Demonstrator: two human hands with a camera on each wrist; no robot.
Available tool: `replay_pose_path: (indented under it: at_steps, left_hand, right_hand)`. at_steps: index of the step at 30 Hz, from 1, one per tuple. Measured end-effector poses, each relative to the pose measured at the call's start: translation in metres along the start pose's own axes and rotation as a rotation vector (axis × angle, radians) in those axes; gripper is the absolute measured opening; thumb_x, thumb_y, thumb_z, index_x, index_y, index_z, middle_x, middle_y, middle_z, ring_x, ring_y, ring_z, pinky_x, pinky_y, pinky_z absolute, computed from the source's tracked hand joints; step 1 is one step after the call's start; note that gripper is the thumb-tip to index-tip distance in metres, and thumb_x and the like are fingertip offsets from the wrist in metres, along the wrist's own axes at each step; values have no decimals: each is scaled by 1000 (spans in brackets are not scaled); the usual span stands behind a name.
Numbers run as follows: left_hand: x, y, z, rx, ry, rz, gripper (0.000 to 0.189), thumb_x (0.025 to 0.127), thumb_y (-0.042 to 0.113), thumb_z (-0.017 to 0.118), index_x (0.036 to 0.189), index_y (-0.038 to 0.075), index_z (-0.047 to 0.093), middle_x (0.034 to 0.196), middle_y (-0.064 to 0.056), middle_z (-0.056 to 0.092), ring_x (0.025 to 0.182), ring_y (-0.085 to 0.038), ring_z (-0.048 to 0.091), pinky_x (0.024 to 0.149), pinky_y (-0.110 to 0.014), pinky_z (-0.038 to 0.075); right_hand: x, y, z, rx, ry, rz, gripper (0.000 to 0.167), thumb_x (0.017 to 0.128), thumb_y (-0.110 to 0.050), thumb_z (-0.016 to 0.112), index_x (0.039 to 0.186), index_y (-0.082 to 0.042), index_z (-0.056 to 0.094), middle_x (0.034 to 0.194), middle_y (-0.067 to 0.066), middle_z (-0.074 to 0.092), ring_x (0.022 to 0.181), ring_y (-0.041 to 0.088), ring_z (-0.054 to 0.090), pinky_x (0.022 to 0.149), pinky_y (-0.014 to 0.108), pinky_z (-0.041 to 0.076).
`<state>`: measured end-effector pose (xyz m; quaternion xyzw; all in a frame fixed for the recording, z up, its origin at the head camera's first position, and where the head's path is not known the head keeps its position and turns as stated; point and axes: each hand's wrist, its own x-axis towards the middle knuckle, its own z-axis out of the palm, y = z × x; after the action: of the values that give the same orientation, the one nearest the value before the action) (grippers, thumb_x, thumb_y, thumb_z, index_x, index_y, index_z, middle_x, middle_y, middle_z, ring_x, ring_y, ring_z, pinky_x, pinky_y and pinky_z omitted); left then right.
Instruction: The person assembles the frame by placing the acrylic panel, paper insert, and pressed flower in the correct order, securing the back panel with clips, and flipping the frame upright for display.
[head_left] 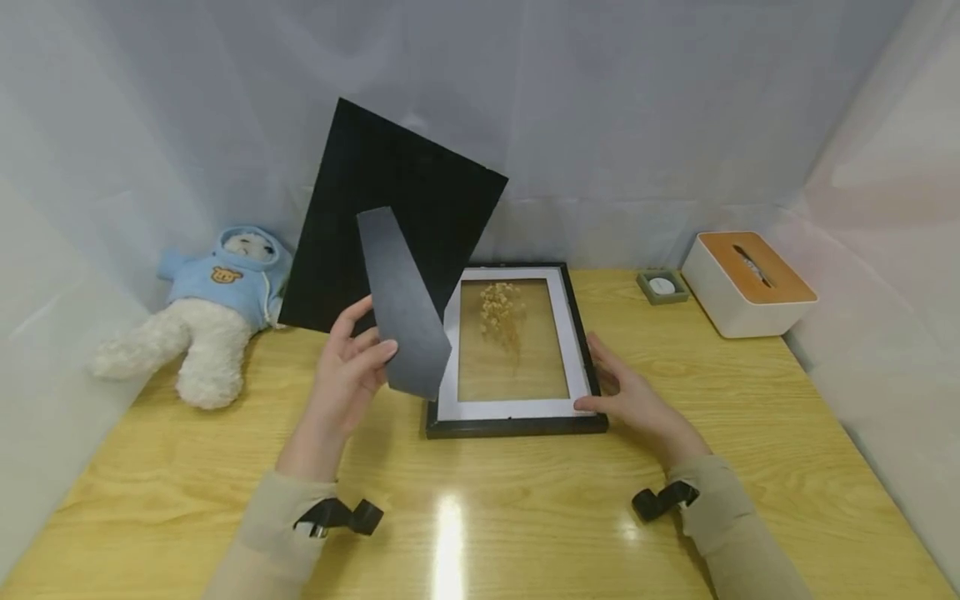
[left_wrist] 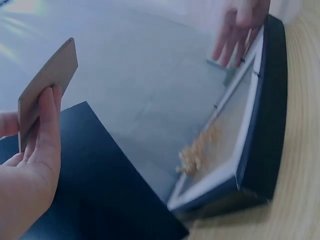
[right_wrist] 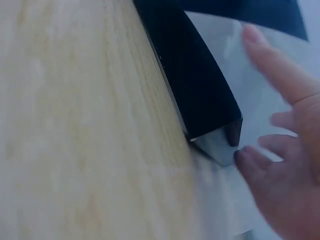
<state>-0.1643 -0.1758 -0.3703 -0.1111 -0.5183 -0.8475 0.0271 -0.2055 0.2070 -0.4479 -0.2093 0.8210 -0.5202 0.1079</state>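
Observation:
My left hand (head_left: 345, 371) holds a black backing board (head_left: 330, 225) up in the air by its grey fold-out stand (head_left: 405, 317), pinched between thumb and fingers. Edge-on in the left wrist view, the stand (left_wrist: 54, 75) shows a brown side. A black picture frame (head_left: 517, 428) lies flat on the table, partly behind the stand. Inside it are a white mat (head_left: 517, 409) and a small bunch of dried flowers (head_left: 498, 312). At the frame's right side is my right hand (head_left: 641, 408), thumb over the lower right edge and fingers loosely extended beside it.
A plush toy (head_left: 217, 283) in a blue hoodie leans at the left back of the wooden table (head_left: 525, 517). At the right back stand a small green square box (head_left: 660, 298) with a white round top and a white tissue box (head_left: 738, 308) with a wooden lid.

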Motion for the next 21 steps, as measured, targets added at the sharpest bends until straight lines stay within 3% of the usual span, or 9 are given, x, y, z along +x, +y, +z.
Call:
replay_pose_path:
  at_steps: [5, 11, 15, 18, 21]
  left_hand:
    - [-6, 7, 18, -58, -89, 21, 57, 90, -16, 47, 139, 13, 41, 96, -5, 68, 72, -14, 64, 59, -24, 53]
    - [-13, 14, 40, -117, -207, 53, 59, 89, -18, 45, 140, 12, 42, 102, -7, 66, 78, -16, 64, 60, -25, 53]
    - [-19, 21, 56, -127, -281, 45, 59, 88, -19, 45, 139, 11, 44, 106, -8, 65, 87, -18, 63, 66, -27, 54]
    - [-23, 23, 65, -123, -326, 45, 60, 87, -19, 45, 138, 13, 44, 108, -7, 64, 92, -18, 62, 71, -28, 55]
    - [-26, 23, 71, -112, -356, 48, 60, 87, -16, 49, 139, 14, 44, 109, -7, 64, 93, -17, 61, 74, -29, 55]
  right_hand:
    - [10, -21, 3, 17, 91, -128, 87, 86, -14, 71, 154, -22, 17, 158, 8, 15, 138, 37, 25, 108, 51, 30]
    - [31, -54, 13, 77, 187, -128, 74, 93, -20, 64, 153, -22, 21, 154, 8, 26, 134, 33, 36, 104, 47, 37]
    - [49, -72, 23, 229, 285, -205, 65, 97, -12, 57, 152, -11, 23, 153, 12, 28, 133, 34, 37, 105, 43, 36]
    - [56, -83, 31, 371, 295, -319, 57, 99, -9, 51, 149, -2, 25, 150, 15, 32, 131, 34, 39, 106, 41, 36]
    - [57, -91, 38, 472, 295, -385, 50, 99, -13, 51, 144, 2, 34, 137, 11, 48, 121, 26, 49, 100, 37, 43]
